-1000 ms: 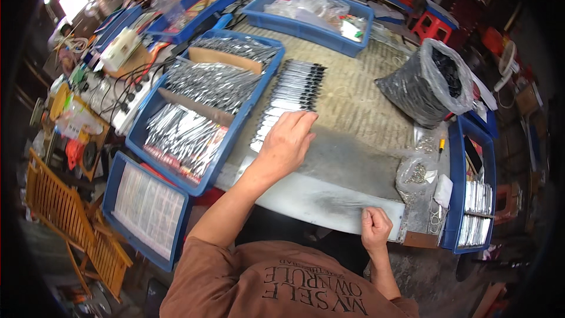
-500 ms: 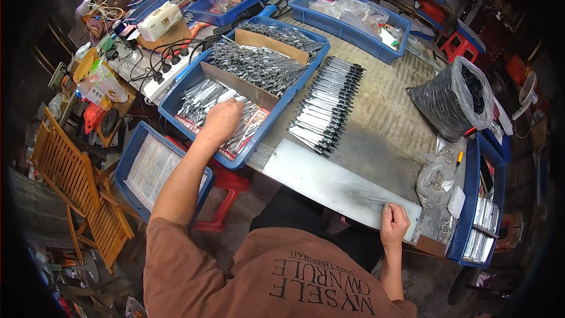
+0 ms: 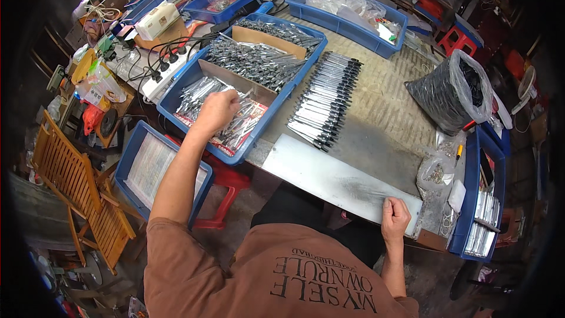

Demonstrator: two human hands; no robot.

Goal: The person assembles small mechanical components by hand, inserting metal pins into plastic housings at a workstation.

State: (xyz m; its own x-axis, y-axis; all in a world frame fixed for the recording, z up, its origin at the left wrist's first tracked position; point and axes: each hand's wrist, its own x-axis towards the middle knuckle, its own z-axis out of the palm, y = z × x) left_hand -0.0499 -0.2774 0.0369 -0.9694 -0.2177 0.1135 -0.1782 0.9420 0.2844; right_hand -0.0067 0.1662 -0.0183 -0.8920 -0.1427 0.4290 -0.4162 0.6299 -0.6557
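Observation:
My left hand (image 3: 218, 111) is over the near compartment of a divided blue tray (image 3: 281, 101), among loose slim silver pen-like pieces (image 3: 197, 98). Its fingers are curled, and what they hold, if anything, is hidden. My right hand (image 3: 395, 218) is closed with the thumb on top, at the table's front edge by a pale metal plate (image 3: 329, 176); the inside of the fist does not show. Between the hands, beyond the plate, a row of silver and black pens (image 3: 326, 100) lies side by side. More such pieces (image 3: 253, 62) fill the tray's farther compartments, behind cardboard dividers.
A black bag with a clear liner (image 3: 450, 94) stands at the right, near a small bag of tiny metal parts (image 3: 434, 175) and a blue bin (image 3: 475, 247) of silver pieces. Blue trays (image 3: 347, 17) lie at the back. A power strip (image 3: 165, 79) with cables borders the divided tray.
My left hand has shifted slightly up and to the left within the compartment, its fingers still curled. My right hand stays closed in nearly the same place.

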